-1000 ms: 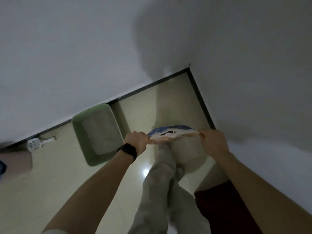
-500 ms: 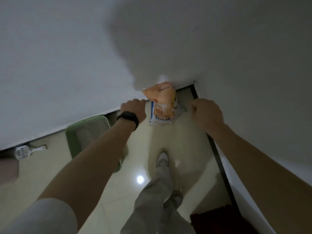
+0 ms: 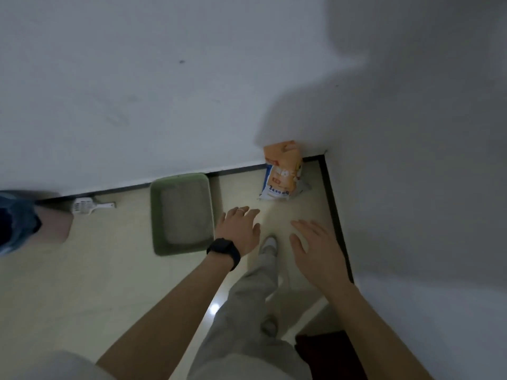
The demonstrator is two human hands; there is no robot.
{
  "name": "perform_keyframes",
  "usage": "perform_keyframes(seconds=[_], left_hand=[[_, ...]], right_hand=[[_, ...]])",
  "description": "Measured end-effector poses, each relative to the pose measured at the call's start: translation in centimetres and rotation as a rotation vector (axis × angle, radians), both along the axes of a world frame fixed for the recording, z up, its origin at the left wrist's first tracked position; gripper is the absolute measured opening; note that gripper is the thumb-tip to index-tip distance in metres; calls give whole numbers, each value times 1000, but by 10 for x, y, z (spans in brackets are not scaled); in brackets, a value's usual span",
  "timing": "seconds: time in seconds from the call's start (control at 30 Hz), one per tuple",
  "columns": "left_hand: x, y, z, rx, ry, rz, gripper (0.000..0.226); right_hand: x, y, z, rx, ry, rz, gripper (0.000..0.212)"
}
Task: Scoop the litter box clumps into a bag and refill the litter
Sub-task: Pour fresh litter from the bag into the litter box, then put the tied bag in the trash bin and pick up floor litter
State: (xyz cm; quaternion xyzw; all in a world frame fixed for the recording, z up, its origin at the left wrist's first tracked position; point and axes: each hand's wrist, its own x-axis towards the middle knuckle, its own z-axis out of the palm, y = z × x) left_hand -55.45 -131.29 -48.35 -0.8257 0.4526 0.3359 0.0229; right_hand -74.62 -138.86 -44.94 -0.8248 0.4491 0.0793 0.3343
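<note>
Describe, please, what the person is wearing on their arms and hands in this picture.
The left hand carries a thin pale ring on one finger, and a wide black band, like a watch or tracker, wraps that wrist. The right hand shows no ring or band. Both forearms are bare; a light short sleeve covers the left upper arm.

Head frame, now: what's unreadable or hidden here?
All in the head view:
1. litter box: clumps or none in the grey litter; too dim and soft to tell.
2. litter bag: top open or sealed is lost in the wall shadow; print too small to read.
3. scoop: loaded or not; small and blurred.
4. second person's leg: rest cut off by the left edge.
5. dark red item: cut by the bottom edge, unidentifiable.
</note>
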Motion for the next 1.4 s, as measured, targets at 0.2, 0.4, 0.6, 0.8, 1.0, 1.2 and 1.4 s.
perform_keyframes(seconds=[0.2,0.4,0.6,0.8,1.0,1.2,1.4], left_hand=[[-7,151,104,-34,-88,79,42],[26,296,185,-9,-202,213,43],[110,419,205,12,-220,394,43],[240,513,156,66,-194,371,43],[384,578,76,129,-50,245,45],[458,599,5,203,31,56,48],[496,585,-99,221,60,31,52]], right_hand=[[-8,126,93,-98,-114,95,31],[19,215,160,-85,-123,165,40],[102,288,181,-120,-156,261,39],[210,381,139,-58,-96,225,39],[330,488,70,120,44,96,42],[417,547,16,204,55,-15,40],[457,564,-93,287,75,-78,43]])
